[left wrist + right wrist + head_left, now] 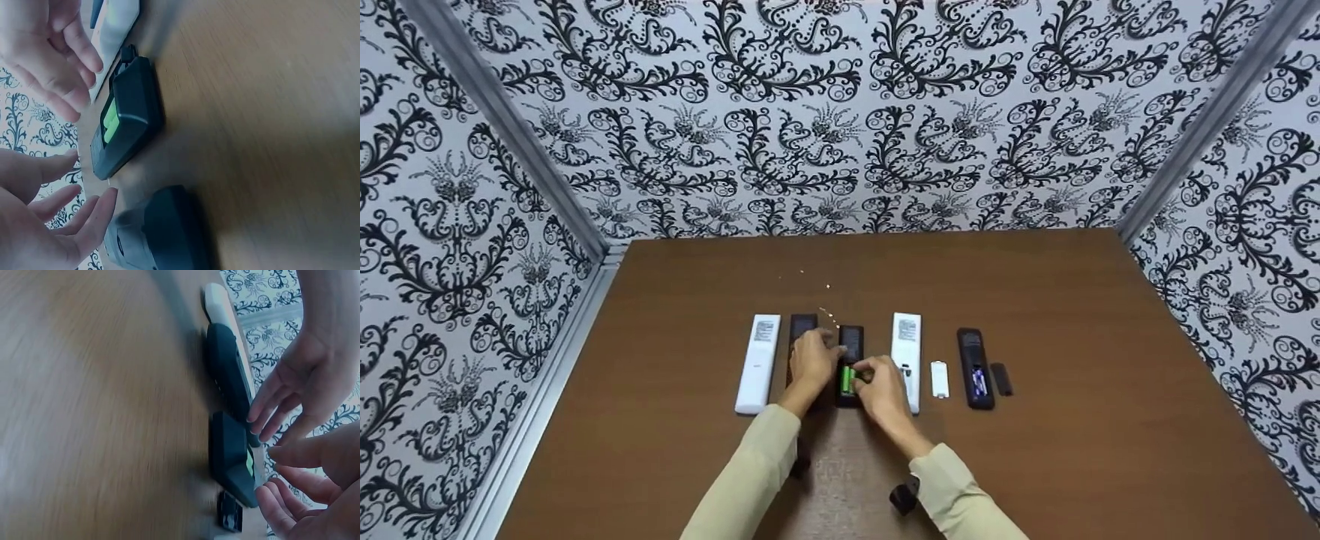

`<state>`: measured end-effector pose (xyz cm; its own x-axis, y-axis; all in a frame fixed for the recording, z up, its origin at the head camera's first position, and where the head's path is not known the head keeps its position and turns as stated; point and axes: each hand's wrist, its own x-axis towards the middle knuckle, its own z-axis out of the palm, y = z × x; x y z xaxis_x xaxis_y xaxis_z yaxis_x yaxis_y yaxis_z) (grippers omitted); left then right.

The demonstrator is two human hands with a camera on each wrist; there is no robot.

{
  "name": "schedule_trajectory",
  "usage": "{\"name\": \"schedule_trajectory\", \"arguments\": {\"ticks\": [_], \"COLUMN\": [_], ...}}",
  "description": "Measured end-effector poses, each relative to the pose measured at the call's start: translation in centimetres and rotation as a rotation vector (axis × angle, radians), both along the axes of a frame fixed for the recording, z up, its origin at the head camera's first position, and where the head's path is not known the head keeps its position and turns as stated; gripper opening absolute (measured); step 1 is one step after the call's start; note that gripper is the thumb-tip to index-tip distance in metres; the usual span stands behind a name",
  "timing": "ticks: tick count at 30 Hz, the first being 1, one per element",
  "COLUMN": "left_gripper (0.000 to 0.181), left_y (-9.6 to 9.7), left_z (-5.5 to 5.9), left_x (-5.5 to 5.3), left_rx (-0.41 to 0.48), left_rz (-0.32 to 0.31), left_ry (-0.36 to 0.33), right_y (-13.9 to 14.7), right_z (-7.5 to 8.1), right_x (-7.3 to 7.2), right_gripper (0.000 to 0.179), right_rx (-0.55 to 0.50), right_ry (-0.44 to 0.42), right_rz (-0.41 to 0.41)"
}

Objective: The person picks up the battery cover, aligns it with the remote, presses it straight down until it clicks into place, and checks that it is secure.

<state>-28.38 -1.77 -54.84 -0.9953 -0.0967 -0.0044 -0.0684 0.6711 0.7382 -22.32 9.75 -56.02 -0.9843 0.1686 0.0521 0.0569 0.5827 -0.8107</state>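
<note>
A black remote [852, 337] lies back up between the two hands, two green batteries [847, 381] showing in its uncovered compartment. My left hand [814, 361] hovers at the remote's left side, over another black remote [803, 323], its fingers loosely extended with nothing seen in them. Over the batteries' right side is my right hand [883, 388], thumb and fingers relaxed and apart in the right wrist view. A small black piece [230, 512] lies beside the middle remote; what it is, I cannot tell. My right hand partly covers a white remote [907, 334] with an opened compartment.
At the left lies a white remote [758, 364]. Toward the right are a white battery cover [940, 379], a black remote [971, 345] with purple batteries [979, 381] and a black cover [1002, 379]. Patterned walls [825, 112] enclose the brown table [1080, 450].
</note>
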Motion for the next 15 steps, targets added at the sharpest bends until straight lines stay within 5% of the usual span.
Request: {"name": "schedule_trajectory", "arguments": {"ticks": [15], "left_gripper": [0.051], "left_y": [2.7], "left_z": [-0.4], "left_x": [0.1], "left_rx": [0.014], "left_rz": [-0.011], "left_ry": [-0.047], "right_y": [2.1], "right_z": [-1.4], "right_x": [1.0], "right_gripper": [0.022], "right_rx": [0.35], "right_ry": [0.151], "right_rz": [0.128]}}
